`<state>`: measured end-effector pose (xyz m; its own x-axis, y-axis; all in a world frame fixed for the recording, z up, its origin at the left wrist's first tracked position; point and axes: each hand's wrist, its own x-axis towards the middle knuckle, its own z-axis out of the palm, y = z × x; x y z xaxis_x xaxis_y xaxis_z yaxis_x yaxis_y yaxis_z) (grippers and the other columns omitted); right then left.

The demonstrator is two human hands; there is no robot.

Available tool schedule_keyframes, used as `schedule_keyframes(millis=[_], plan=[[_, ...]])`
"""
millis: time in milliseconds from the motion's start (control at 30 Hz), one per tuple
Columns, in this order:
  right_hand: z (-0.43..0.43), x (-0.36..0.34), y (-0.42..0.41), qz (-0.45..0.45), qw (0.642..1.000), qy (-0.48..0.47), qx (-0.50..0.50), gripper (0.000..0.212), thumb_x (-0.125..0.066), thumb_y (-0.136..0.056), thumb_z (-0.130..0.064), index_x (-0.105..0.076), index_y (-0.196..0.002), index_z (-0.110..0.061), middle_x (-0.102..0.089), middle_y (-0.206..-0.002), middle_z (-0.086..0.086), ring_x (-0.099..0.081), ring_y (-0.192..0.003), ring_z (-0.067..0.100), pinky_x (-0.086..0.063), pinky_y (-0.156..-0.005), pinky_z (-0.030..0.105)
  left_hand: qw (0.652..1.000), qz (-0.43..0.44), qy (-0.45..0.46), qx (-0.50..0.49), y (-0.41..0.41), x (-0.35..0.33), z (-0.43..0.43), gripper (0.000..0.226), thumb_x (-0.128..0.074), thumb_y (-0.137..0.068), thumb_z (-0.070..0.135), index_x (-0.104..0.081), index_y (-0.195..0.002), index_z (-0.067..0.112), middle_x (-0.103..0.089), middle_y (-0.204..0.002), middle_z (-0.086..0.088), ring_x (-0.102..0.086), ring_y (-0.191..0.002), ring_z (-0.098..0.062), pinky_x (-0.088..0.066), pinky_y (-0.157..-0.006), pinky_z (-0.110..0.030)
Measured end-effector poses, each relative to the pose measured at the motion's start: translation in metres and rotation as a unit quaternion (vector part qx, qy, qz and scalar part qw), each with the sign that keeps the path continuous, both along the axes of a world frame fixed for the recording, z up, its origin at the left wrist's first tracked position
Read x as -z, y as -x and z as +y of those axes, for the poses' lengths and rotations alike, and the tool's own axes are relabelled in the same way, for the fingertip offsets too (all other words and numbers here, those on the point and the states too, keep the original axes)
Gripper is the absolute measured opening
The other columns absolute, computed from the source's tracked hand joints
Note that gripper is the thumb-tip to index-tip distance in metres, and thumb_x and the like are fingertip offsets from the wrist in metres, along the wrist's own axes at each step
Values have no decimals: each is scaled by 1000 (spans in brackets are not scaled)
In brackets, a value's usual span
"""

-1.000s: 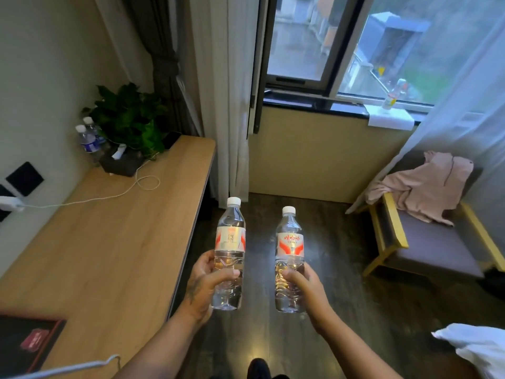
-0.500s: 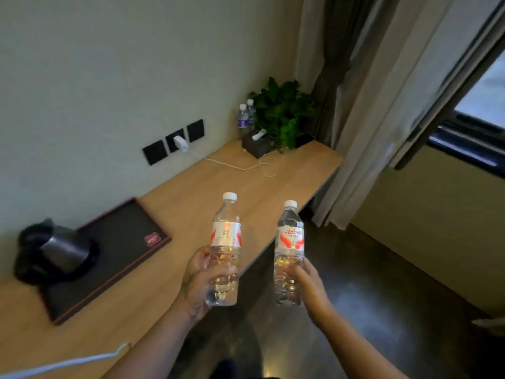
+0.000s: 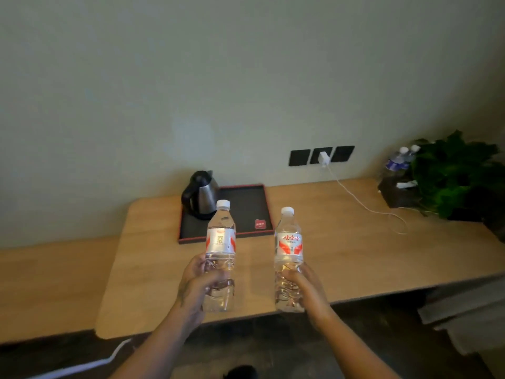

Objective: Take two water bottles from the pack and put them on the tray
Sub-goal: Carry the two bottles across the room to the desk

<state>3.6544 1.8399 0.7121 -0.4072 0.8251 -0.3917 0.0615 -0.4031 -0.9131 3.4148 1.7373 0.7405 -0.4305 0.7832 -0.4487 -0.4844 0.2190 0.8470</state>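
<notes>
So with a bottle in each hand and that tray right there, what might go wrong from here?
The kettle fills the tray's back left corner, so the bottle in the left hand could knock it; the free part to the right looks safer. Both hands grip low, the left hand and right hand, so a tall bottle may topple when set down. The bottle in the right hand could also land on the raised tray rim and tip.

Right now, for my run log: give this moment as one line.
stage: carrying | left hand: water bottle upright | right hand: second water bottle upright | tray: holds kettle, no bottles
</notes>
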Motion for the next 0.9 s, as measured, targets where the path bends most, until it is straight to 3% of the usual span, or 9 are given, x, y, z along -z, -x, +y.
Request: schedule_keyframes(millis=[133, 267, 367, 533, 700, 900], plan=[[0, 0, 14, -7, 999, 10, -33, 29, -64, -100, -8, -63, -129, -9, -78, -108, 12, -76, -96, 27, -63, -78, 33, 1000, 1, 7, -30, 4, 5, -9, 82, -92, -38, 15, -66, -115, 4, -71, -107, -30, -66, -92, -47, -52, -85, -59], [4, 2, 21, -4, 998, 30, -48, 31, -63, -99, -7, -63, -130, -7, -74, -117, 21, -74, -103, 32, -61, -83, 37, 999, 1, 26, -32, 4, 15, -7, 87, -95, -38, 17, -68, -121, 7, -76, -113, -27, -69, -99, -49, -54, -93, -64], [15, 6, 27, -6, 998, 35, -49, 33, -70, -97, -11, -64, -129, -9, -76, -118, 19, -75, -104, 31, -62, -83, 37, 999, -11, 31, -30, 3, 25, 6, 94, -95, -38, 17, -65, -126, 5, -74, -114, -28, -69, -99, -49, -55, -90, -61], [51, 12, 33, -11, 999, 21, -36, 53, -76, -75, -29, -67, -124, -11, -79, -107, 13, -79, -90, 19, -63, -73, 29, 999, -22, 30, -2, 5, 37, 53, 93, -94, -39, 16, -64, -127, 4, -75, -109, -27, -70, -90, -46, -57, -80, -52], [101, 16, 45, -4, 1000, 12, -3, 68, -79, -61, -42, -69, -119, -9, -81, -93, 6, -78, -79, 16, -61, -65, 26, 998, -33, 22, 40, 17, 46, 117, 84, -92, -42, 13, -64, -120, -1, -70, -99, -29, -69, -75, -41, -58, -60, -42], [173, 22, 73, -20, 1000, 22, -5, 48, -72, -77, -21, -66, -120, -1, -80, -83, 4, -77, -70, 14, -59, -60, 24, 998, -33, 24, 50, 45, 62, 196, 87, -91, -39, 16, -67, -121, 1, -73, -105, -23, -69, -95, -41, -56, -77, -45]])
